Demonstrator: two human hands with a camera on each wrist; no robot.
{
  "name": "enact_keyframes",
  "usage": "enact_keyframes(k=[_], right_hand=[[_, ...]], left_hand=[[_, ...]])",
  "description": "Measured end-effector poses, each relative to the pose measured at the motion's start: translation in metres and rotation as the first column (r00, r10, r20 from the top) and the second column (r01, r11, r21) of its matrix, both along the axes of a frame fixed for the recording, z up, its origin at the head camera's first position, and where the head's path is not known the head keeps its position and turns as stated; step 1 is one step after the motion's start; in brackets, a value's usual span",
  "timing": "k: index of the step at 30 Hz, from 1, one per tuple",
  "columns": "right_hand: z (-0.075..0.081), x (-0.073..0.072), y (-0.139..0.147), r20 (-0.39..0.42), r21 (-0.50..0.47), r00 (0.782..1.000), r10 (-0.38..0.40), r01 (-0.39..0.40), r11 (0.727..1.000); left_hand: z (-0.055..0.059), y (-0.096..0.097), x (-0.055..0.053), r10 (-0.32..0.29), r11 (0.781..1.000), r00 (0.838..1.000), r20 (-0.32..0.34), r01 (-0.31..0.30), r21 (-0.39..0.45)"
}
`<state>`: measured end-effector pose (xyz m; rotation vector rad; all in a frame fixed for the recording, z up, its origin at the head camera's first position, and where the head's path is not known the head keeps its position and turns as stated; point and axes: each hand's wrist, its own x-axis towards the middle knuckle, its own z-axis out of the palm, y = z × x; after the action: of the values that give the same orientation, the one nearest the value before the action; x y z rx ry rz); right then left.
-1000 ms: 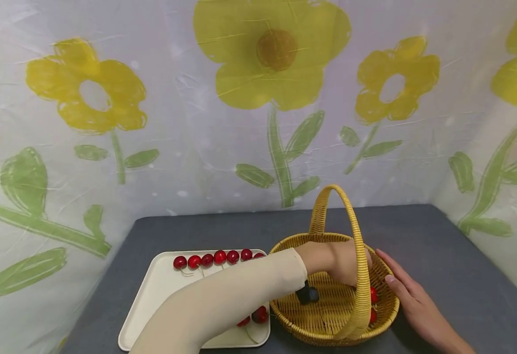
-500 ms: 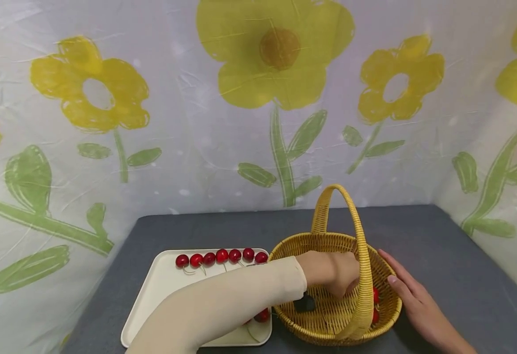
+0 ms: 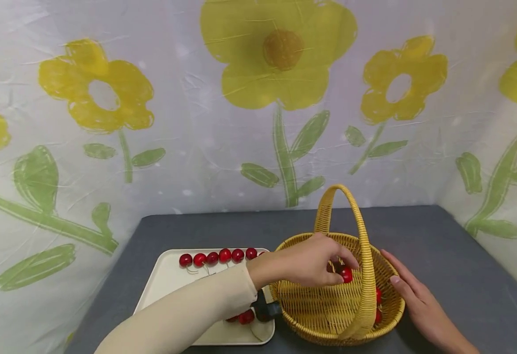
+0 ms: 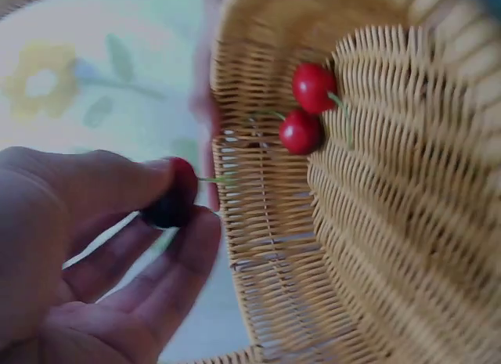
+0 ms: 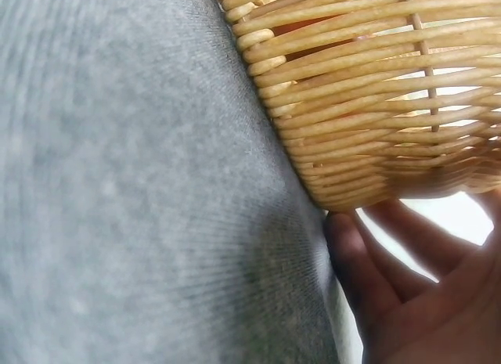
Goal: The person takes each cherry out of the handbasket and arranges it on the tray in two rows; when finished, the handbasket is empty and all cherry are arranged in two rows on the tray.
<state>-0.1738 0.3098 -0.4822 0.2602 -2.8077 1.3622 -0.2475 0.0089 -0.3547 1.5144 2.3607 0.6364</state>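
Observation:
My left hand is over the wicker basket, behind its arched handle. It pinches a red cherry between thumb and fingertips; in the left wrist view this cherry's green stem points toward the basket wall. Two more cherries lie inside against the wall, an upper one and a lower one. My right hand rests against the basket's right side from outside, fingers extended. The right wrist view shows its fingertips touching the woven wall.
Left of the basket a white tray holds a row of dark red cherries along its far edge. More cherries lie near its front, partly covered by my left forearm. Both stand on a grey tabletop before a flowered curtain.
My left hand has come up and left from the basket's right side, and a cherry now shows in its fingertips. The right hand stays against the basket.

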Motion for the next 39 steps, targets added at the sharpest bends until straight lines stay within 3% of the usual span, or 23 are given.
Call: enact_keyframes(k=[2,3,5,7,9,14,16,19,21,22,27,32,35,39], right_hand=[[0.0,0.0,0.0,0.006,0.004,1.0,0.0,0.0,1.0],[-0.001,0.0,0.0,0.008,0.004,1.0,0.0,0.0,1.0],[-0.001,0.0,0.001,0.013,-0.002,1.0,0.003,-0.003,1.0],[-0.001,0.0,0.001,0.014,-0.002,1.0,0.002,-0.002,1.0],[-0.001,0.0,0.001,0.01,-0.013,1.0,0.01,-0.01,1.0],[-0.004,0.0,0.004,0.0,-0.011,1.0,0.018,-0.018,1.0],[-0.005,0.001,0.005,0.0,-0.004,1.0,0.019,-0.019,1.0],[-0.005,0.001,0.005,0.009,0.0,1.0,0.018,-0.018,1.0],[-0.005,0.001,0.005,0.016,-0.003,1.0,0.022,-0.022,1.0],[-0.004,0.0,0.004,0.023,-0.007,0.999,0.023,-0.023,1.0],[-0.006,-0.001,0.004,0.035,-0.013,0.999,0.026,-0.025,1.0],[-0.009,-0.002,0.006,0.025,0.003,0.999,0.027,-0.027,1.0],[-0.009,-0.003,0.006,0.038,-0.008,0.999,0.032,-0.032,0.999],[-0.008,-0.004,0.006,0.043,-0.01,0.999,0.033,-0.032,0.999]], left_hand=[[-0.002,-0.016,0.006,0.054,0.992,0.986,0.158,-0.071,0.103],[-0.004,-0.025,0.01,0.067,0.981,0.968,0.242,-0.107,0.159],[-0.008,-0.042,0.018,0.064,0.947,0.915,0.399,-0.182,0.266],[-0.011,-0.06,0.027,0.036,0.904,0.868,0.496,-0.24,0.353],[-0.013,-0.078,0.035,0.025,0.865,0.844,0.536,-0.287,0.411],[-0.017,-0.122,0.053,0.037,0.792,0.816,0.577,-0.376,0.48],[-0.019,-0.137,0.059,0.044,0.77,0.787,0.615,-0.419,0.481],[-0.026,-0.158,0.067,0.082,0.743,0.769,0.634,-0.471,0.475],[-0.03,-0.171,0.073,0.141,0.726,0.759,0.636,-0.516,0.455],[-0.032,-0.178,0.076,0.176,0.716,0.761,0.625,-0.534,0.449],[-0.044,-0.208,0.088,0.284,0.654,0.736,0.615,-0.617,0.436],[-0.057,-0.228,0.096,0.342,0.551,0.747,0.571,-0.651,0.522],[-0.063,-0.237,0.101,0.405,0.492,0.734,0.546,-0.678,0.546],[-0.068,-0.247,0.104,0.456,0.454,0.72,0.523,-0.694,0.559]])
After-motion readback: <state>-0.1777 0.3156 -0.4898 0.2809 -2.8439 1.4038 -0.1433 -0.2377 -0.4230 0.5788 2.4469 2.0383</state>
